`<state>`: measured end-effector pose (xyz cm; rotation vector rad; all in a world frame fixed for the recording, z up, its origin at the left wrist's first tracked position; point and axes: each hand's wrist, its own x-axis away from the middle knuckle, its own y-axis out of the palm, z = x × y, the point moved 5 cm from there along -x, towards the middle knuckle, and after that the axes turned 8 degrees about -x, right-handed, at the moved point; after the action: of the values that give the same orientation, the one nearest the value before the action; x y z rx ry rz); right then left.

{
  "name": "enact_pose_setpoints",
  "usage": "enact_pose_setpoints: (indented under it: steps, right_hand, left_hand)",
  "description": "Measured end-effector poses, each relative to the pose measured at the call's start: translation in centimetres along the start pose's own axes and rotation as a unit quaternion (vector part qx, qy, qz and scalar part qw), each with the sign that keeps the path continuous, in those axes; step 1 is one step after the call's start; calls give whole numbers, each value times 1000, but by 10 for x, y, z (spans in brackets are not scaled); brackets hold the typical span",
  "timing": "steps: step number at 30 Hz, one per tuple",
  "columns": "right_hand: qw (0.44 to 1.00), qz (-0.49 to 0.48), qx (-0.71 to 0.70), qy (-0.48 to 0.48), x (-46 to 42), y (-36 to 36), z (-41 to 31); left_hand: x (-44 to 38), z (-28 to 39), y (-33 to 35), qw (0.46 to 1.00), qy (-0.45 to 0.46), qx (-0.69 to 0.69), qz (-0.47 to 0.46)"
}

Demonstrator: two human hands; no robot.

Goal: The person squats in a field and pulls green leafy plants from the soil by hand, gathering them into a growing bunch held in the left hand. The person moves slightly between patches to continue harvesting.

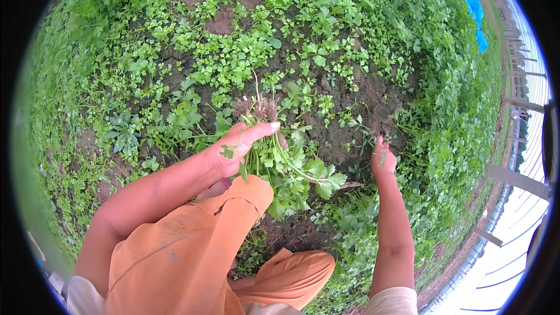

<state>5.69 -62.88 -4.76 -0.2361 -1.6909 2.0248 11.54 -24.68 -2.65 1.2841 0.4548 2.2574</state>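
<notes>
My left hand [245, 142] is closed around a bunch of leafy green plants [288, 166], which look like celery or parsley. Their brown, soil-covered roots [258, 108] stick up above the thumb, and the leaves hang to the right, over the ground beside my knee. Out to the right, my right hand [383, 157] reaches down to the dark soil. Its fingers pinch a thin, narrow-leaved green plant [363, 129] at the edge of a bare patch; whether that plant is still rooted cannot be told.
Low leafy plants [227, 52] cover the ground all round, with patches of brown soil [220, 22] between them. My bent knees in orange trousers [175, 249] are below. At the upper right lies a blue sheet [470, 2]; along the right edge stands a hooped plastic tunnel [503, 267].
</notes>
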Motion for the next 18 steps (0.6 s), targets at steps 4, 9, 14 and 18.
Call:
enact_pose_setpoints:
  steps: [4,9,14,18]
  right_hand:
    - [996,48,-78,17,-26,-62,-30]
    - [960,-230,0,-160,-18,-11,1]
    - [733,-326,-596,1,20,-104,-84]
    - [694,-264,-669,-36,72,-143,-146]
  left_hand:
    - [5,-13,-23,998,-14,43,32]
    - [-2,-2,-1,999,29,-34,-19]
    - [-8,12,38,990,77,-77,-92]
    - [-40,-6,48,995,51,-88,-24]
